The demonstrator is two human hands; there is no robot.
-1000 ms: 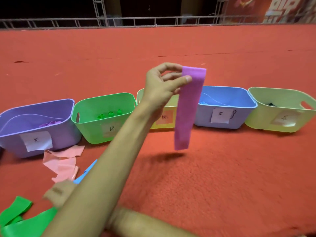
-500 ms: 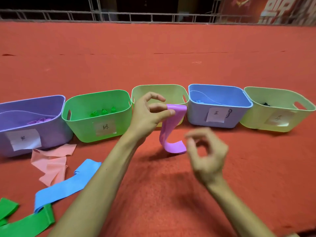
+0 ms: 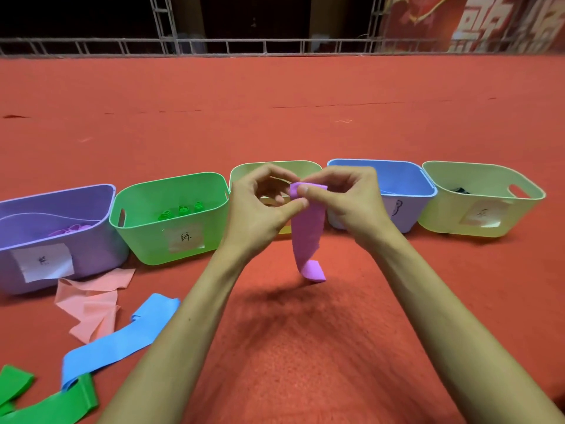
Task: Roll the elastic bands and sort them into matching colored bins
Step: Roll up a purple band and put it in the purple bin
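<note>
Right at the fingertips [image 3: 304, 188], both hands pinch the top end of a thin, matte purple elastic band [image 3: 307, 231]. The right hand [image 3: 348, 206] closes thumb and forefinger over the folded top edge, while the left hand [image 3: 260, 209] presses its thumb against the strip just below, its other fingers loosely curled above. Held this way, I judge, the end can be tucked over to start a tight roll. The rest of the strip hangs free, flat and limp, its bottom end curling back on itself just above the coarse red carpet [image 3: 305, 347], in front of the bins and inside none of them. Such floppy rubber should roll easily yet spring open if let go. Behind the hands stands a pale yellow-green plastic bin [image 3: 244, 169], largely hidden. To its left are a green plastic bin [image 3: 143, 243] holding small green rolls [image 3: 180, 211] and a lilac plastic bin [image 3: 101, 243] holding purple rolls [image 3: 72, 229], probably where this band belongs. To the right sit a blue plastic bin [image 3: 406, 182] and a pale green bin with a handle slot [image 3: 443, 221]. All are smooth, round-cornered tubs with paper labels. Unrolled on the carpet at lower left lie a crumpled pink band [image 3: 88, 301], a flat blue band [image 3: 122, 335] and green bands [image 3: 46, 402].
</note>
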